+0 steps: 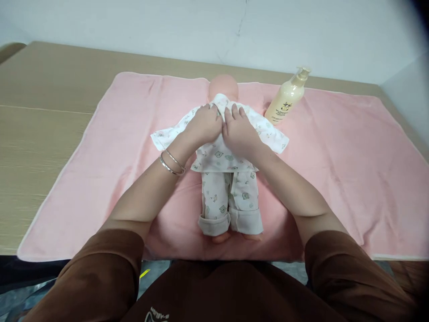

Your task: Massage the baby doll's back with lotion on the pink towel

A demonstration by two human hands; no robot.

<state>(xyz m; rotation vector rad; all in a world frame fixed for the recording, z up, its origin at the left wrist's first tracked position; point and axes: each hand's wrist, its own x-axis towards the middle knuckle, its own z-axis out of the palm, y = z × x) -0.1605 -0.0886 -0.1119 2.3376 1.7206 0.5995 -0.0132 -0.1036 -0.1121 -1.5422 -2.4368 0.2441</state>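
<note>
A baby doll (224, 86) lies stretched out with its bald head away from me; its face does not show. It wears a white printed shirt (219, 156) and matching trousers (214, 197) with turned-up cuffs, and bare feet poke out below. My left hand (205, 124), its fingers curled in, is closed on the shirt's upper middle; its fingertips are hidden. Right beside it, my right hand (241, 133) rests on the shirt with several fingers spread toward the neck. The hands nearly touch at the thumbs. Both shirt sleeves lie spread outward.
Under the doll, a pink blanket (335, 179) covers much of the wooden table (43, 134). A cream pump bottle (284, 100) stands on the blanket beyond the doll's right-hand sleeve. Behind the table rises a pale wall (134, 27).
</note>
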